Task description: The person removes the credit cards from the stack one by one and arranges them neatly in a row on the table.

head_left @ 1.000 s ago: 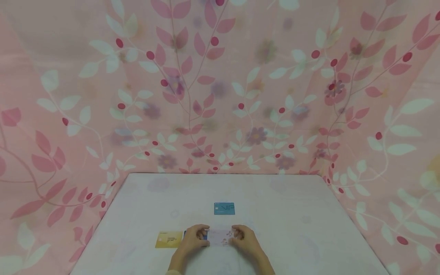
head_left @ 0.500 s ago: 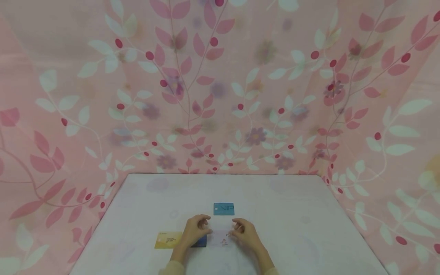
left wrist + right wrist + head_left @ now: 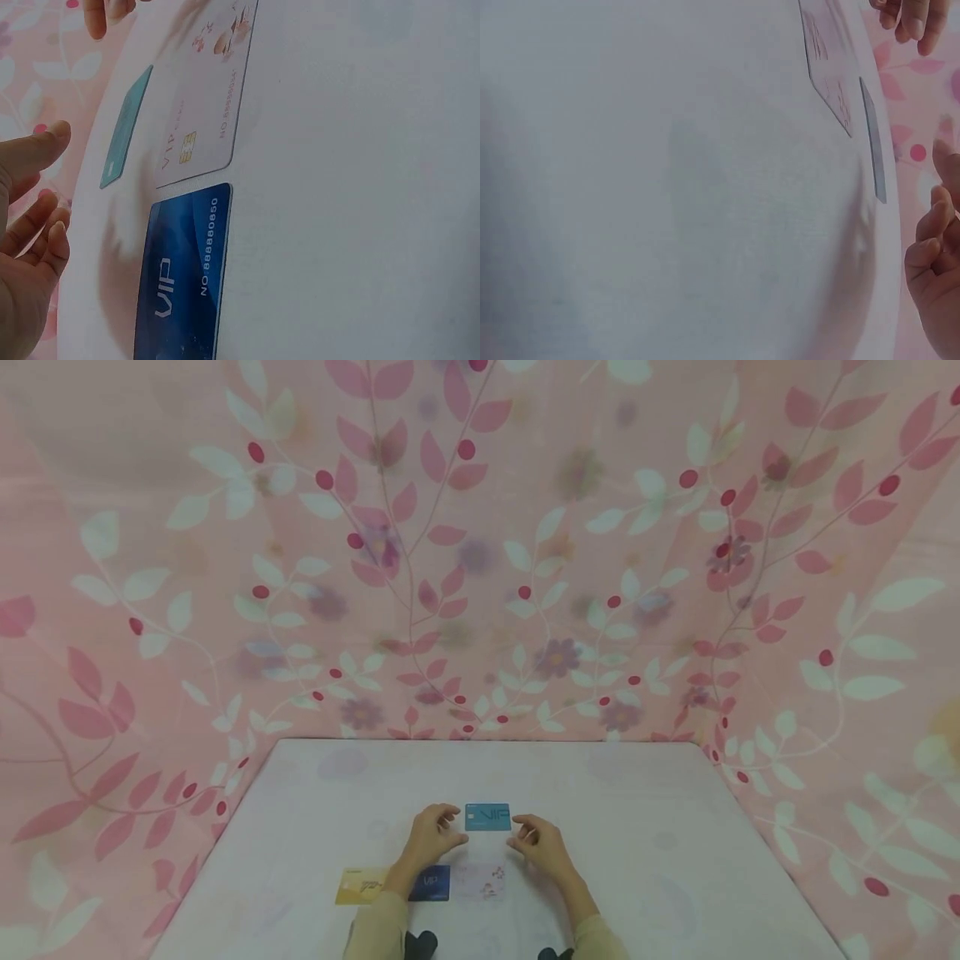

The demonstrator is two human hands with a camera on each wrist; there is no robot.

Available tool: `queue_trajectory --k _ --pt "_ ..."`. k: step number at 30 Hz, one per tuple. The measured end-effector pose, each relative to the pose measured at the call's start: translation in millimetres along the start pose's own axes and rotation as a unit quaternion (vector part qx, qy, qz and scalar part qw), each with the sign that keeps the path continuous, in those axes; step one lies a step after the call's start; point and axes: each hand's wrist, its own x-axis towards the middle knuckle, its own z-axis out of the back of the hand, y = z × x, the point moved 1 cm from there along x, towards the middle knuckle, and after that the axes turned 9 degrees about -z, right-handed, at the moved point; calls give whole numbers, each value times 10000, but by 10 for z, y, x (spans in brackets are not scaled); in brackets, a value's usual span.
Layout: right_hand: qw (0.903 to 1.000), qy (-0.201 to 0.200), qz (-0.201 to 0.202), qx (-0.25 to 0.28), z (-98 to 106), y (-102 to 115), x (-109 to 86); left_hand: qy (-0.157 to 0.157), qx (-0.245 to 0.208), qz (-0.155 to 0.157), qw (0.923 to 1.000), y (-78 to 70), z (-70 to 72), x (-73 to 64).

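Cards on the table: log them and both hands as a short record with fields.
Near row, left to right: gold card, dark blue VIP card, pale pink VIP card
Far card: teal VIP card
Surface: white table
Left hand: left of teal VIP card, holding nothing
Right hand: right of teal VIP card, holding nothing
Partly covered in head view: gold card, by left arm

Low in my head view I see a teal card, yellow card, dark-blue card and pale pinkish card; above, a pink backdrop patterned with white and rose leaves.
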Motion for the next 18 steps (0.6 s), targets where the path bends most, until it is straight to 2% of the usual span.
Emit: queue_trajectory --k 5,8,13,18 --pt "9999 -35 -109 -44 -1 -5 114 97 244 -48 9996 71 -21 91" --pt "9999 -82 -75 -88 -5 -27 190 223 335 68 9992 101 -40 144" --pt "9997 -62 104 -192 -12 -84 319 490 400 232 9977 169 -72 200" --pt "9996 83 58 -248 -13 -115 401 814 518 259 9950 211 -80 248"
